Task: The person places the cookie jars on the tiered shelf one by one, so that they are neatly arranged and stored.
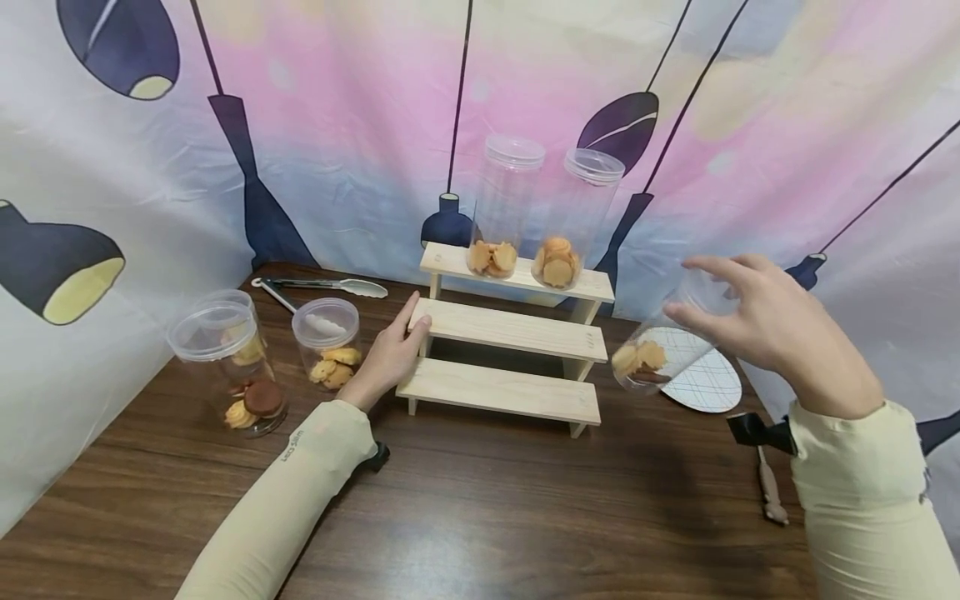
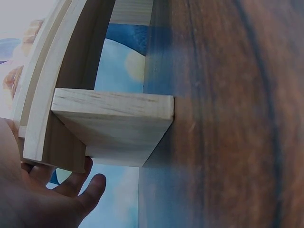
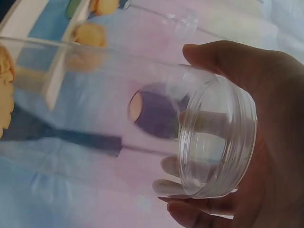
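Note:
A three-tier wooden stand (image 1: pixel 510 327) is on the table, and my left hand (image 1: pixel 390 357) grips the left end of its middle tier. In the left wrist view, several fingers (image 2: pixel 95 187) reach round the board's end. Off the stand's right side, my right hand (image 1: pixel 757 312) holds a tall clear jar (image 1: pixel 678 333) by its lid end, tilted, with cookies in the bottom. The right wrist view has thumb and fingers around the ridged clear lid (image 3: pixel 218 137). On the top tier stand two tall lidded jars of cookies, a left one (image 1: pixel 506 200) and a right one (image 1: pixel 581 208).
Left of the stand are a short lidded jar (image 1: pixel 328 337) of cookies and taller clear jars (image 1: pixel 217 346) of cookies. Tongs (image 1: pixel 360 287) lie behind them. At right are a white lined plate (image 1: pixel 705 383) and a slim handled utensil (image 1: pixel 770 492). A printed cloth (image 1: pixel 360 150) hangs behind.

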Demonstrator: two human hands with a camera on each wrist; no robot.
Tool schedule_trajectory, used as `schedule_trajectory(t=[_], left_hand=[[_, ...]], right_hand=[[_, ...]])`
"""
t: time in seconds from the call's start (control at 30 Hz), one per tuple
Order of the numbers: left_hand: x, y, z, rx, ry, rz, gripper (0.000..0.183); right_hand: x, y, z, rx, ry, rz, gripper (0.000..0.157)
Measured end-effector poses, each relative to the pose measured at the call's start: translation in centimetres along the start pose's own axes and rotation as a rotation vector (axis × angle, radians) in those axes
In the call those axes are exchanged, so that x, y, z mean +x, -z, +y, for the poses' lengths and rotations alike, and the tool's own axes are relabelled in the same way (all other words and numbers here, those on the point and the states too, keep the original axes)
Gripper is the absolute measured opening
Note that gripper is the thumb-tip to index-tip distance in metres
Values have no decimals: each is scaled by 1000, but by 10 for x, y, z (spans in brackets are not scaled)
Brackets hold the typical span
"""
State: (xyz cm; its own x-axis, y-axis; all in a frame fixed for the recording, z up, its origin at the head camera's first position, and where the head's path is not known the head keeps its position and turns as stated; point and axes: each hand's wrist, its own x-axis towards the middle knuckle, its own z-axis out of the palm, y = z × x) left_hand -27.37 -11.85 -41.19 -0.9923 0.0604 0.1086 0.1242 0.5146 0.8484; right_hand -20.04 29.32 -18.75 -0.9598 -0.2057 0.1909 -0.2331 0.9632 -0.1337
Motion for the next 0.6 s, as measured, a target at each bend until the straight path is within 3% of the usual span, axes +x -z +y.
schedule_trajectory(t=[0.3, 0.6], left_hand=[[0, -1, 1, -6, -6, -6, 65], [-1, 0, 0, 5, -14, 7, 65]], right_hand=[[28, 11, -41, 53, 99, 12, 73], [57, 6, -76, 91, 182, 0, 73]])
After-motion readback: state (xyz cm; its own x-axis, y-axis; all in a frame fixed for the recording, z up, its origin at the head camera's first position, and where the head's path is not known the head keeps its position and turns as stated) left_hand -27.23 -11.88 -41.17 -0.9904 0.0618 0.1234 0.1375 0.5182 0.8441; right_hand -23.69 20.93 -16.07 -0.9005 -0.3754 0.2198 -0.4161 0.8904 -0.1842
